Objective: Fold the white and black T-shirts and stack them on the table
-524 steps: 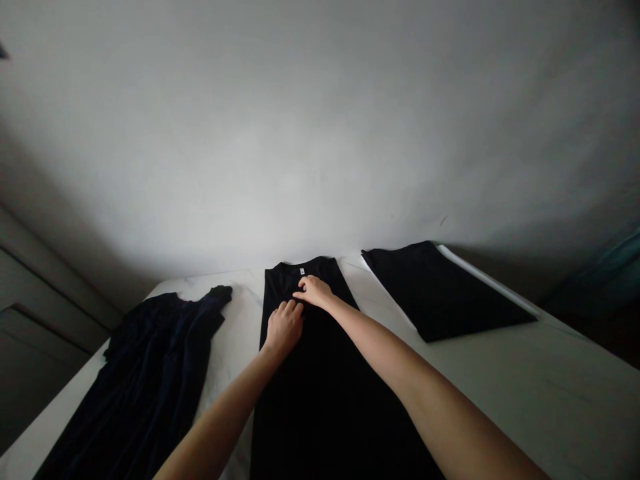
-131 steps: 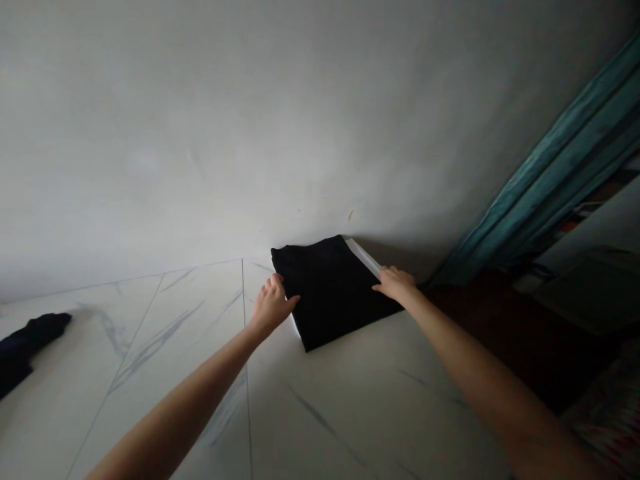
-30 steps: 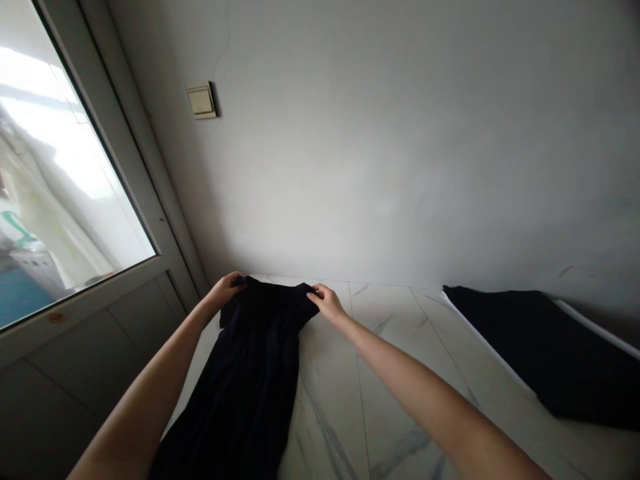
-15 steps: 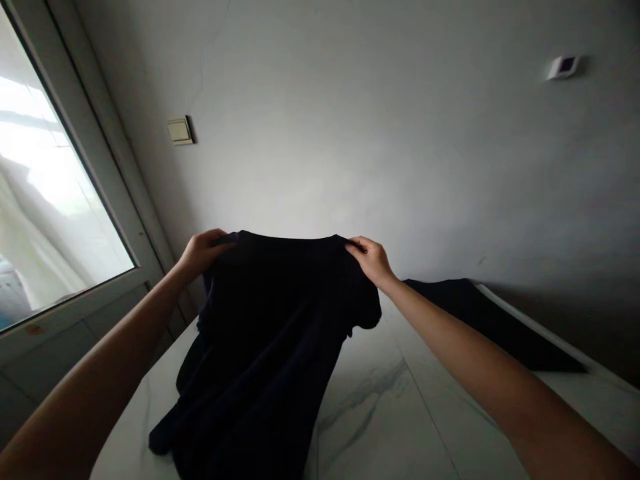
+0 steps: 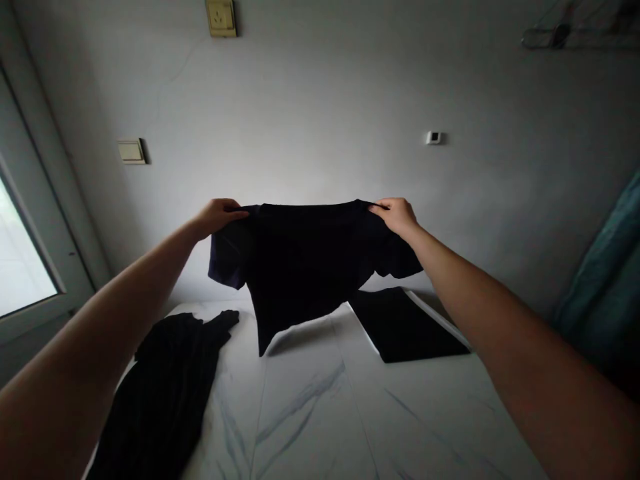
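Dark T-shirt (image 5: 300, 260) raised clear of surface (image 5: 300, 413); we pinch shoulders, left hand (image 5: 219, 217) and right hand (image 5: 395, 217) closed, letting it hang spread.

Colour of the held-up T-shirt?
The T-shirt is plain dark navy, near black; clearest at the sleeve on the left in the head view.

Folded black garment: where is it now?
In the head view, the folded black garment lies on the white marble-patterned surface, right of centre, below the person's right hand and the raised dark T-shirt.
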The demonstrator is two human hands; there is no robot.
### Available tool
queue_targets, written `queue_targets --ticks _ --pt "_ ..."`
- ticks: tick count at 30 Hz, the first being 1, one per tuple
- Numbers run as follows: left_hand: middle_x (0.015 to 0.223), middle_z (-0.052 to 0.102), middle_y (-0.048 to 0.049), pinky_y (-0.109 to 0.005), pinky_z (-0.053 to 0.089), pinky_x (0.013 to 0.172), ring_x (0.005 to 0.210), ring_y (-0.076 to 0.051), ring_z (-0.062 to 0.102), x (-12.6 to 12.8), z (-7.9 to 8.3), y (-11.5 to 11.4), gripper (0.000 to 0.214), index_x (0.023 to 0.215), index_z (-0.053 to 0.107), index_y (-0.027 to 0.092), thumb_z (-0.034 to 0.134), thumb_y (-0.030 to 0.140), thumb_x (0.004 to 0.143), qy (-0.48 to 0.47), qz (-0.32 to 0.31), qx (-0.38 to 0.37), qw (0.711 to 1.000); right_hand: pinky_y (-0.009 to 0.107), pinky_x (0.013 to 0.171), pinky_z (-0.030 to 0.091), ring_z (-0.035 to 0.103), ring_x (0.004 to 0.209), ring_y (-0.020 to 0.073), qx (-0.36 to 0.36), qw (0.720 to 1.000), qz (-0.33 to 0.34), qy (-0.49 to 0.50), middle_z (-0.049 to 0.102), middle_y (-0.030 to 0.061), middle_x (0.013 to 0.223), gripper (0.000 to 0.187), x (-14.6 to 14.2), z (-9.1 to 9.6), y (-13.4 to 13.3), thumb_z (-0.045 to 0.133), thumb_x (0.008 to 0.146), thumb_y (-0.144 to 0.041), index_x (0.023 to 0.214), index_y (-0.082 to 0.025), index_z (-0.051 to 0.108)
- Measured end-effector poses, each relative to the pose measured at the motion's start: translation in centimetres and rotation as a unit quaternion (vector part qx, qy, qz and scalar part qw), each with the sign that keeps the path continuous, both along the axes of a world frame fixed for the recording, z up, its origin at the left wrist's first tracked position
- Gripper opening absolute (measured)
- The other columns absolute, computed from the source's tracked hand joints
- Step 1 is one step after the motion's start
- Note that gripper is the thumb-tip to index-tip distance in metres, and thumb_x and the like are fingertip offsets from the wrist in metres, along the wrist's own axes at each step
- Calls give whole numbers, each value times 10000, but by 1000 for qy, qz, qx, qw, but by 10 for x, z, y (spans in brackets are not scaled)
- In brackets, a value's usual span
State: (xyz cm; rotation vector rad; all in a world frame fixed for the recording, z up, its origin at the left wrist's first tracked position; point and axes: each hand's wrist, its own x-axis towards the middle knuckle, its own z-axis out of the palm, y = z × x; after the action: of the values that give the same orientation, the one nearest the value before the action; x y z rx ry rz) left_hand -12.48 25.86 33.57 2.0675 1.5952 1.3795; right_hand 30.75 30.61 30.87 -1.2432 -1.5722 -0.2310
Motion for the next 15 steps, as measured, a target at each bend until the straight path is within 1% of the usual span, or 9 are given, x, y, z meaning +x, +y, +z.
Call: queue_targets --ticks 2,4,7,9,11,12,13,15 --pt "592 516 52 -228 316 550 586 -78 409 13 4 7 180 759 637 152 724 309 748 16 1 6 1000 276 682 443 630 780 190 -13 1000 -23 -5 727 35 834 240 11 5 -2 683 801 -382 913 -184 760" --pt "616 523 51 -231 312 558 594 -78 408 24 4 12 187 784 640 150 723 314 749 26 -2 13 1000 270 672 440 626 767 183 -23 999 -35 -4 722 32 822 234 18 5 -4 671 811 -383 904 -187 759" --pt "670 549 39 -236 325 569 611 -87 440 35 2 16 238 814 650 153 722 365 732 39 -16 20 999 269 676 445 629 776 181 -23 999 -38 12 723 26 828 215 26 0 -8 669 810 -370 893 -193 758" --pt "682 565 29 -238 343 574 621 -97 466 38 2 17 282 803 656 159 730 412 704 51 -27 25 998 273 691 455 635 787 184 -21 999 -25 28 724 23 825 207 31 -5 -10 678 801 -356 887 -186 758" --pt "681 589 16 -240 363 571 623 -109 493 40 2 13 324 790 665 169 732 466 681 68 -43 24 997 281 706 471 642 779 187 -32 998 14 47 721 22 795 220 35 -8 -13 691 793 -366 867 -169 756" --pt "678 603 8 -242 376 567 623 -117 510 40 4 10 341 781 672 173 728 493 675 79 -54 10 995 286 711 482 645 769 187 -48 996 43 59 721 25 783 233 38 -9 -16 700 787 -377 856 -161 753" --pt "676 619 -2 -247 393 566 627 -128 531 39 5 6 354 770 681 178 724 515 670 93 -66 -21 993 290 714 494 649 759 186 -76 991 79 73 723 28 782 248 41 -9 -20 711 779 -391 852 -157 751" --pt "684 655 -22 -261 440 583 658 -159 585 38 10 -7 349 740 703 186 739 520 648 126 -79 -112 983 297 714 520 661 739 183 -171 968 159 94 732 42 801 267 47 -8 -32 743 755 -406 851 -157 748"
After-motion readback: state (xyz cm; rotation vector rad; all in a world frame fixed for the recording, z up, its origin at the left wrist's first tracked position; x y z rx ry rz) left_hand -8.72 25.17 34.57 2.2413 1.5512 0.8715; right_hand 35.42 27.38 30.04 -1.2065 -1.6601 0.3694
